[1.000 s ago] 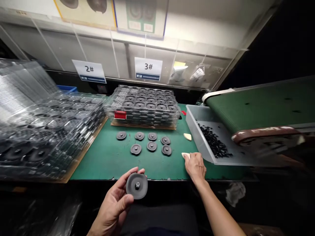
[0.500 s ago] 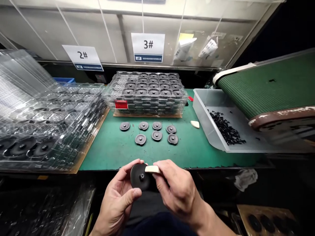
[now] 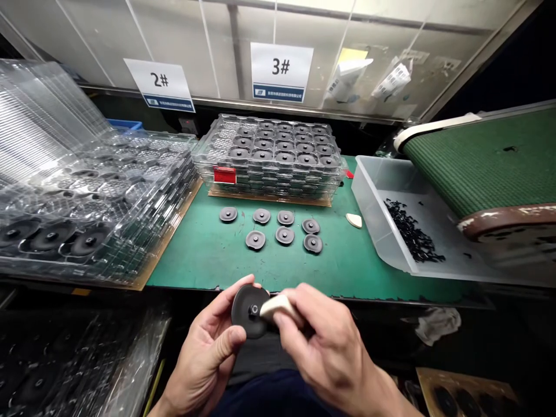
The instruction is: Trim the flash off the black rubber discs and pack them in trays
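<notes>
While the L hand (image 3: 204, 350) gripped a dark disc (image 3: 243, 304) near its rim, thumb in front, fingers behind, prob. to leave its face & ctr. post (image 3: 254, 310) exposed, the R hand (image 3: 328, 341) pinched a cream pad (image 3: 277, 307) right by that post; contact unclear. Seven similar discs (image 3: 284, 235) lay post-up on the tabletop (image 3: 195, 255), presumably for easy reach. Both hands angled inward, approx. level, this side of its near edge.

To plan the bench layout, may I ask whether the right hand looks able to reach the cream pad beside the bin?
Probably yes: nothing visible stands between the right hand and the cream pad, though the hand holds a similar pad, which might hinder grasping.
</notes>
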`<state>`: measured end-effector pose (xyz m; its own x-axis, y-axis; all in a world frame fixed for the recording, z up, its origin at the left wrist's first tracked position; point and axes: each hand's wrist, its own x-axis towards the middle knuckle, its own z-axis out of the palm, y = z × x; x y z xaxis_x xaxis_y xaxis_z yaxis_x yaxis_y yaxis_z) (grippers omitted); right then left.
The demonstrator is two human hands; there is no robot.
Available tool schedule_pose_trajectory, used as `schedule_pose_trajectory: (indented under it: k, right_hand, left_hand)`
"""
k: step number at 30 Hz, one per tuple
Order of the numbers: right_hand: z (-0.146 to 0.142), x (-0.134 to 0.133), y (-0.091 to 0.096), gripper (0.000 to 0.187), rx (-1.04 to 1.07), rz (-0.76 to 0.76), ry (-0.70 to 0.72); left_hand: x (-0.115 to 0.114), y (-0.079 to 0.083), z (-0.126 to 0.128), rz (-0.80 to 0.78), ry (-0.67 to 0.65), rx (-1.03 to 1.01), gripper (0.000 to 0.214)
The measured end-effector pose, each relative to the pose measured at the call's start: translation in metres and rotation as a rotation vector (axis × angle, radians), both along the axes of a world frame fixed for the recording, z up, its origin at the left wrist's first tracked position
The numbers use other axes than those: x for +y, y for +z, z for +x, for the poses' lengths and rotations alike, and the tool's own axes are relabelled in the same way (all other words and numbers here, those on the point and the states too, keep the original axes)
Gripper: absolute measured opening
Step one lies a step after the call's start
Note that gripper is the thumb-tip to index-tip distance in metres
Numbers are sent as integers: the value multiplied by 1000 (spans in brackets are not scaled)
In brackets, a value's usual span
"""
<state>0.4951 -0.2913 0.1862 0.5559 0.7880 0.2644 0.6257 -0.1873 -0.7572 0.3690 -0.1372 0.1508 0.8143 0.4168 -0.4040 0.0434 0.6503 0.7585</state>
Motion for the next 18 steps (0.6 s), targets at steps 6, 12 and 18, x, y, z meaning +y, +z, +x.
schedule_pose_trajectory:
  k: [6, 12, 18]
  right_hand:
    - [-1, 1, 3, 21, -17, -31, 68]
    - [-2, 5, 5, 14, -230, -29, 36]
    - [-8, 7, 6, 18, -293, -73, -2]
  left_hand:
    - [-1, 5, -2, -124, 53, -19, 59]
    - [-6, 15, 2, -207, 86, -14, 40]
    - [-6, 6, 2, -256, 111, -13, 38]
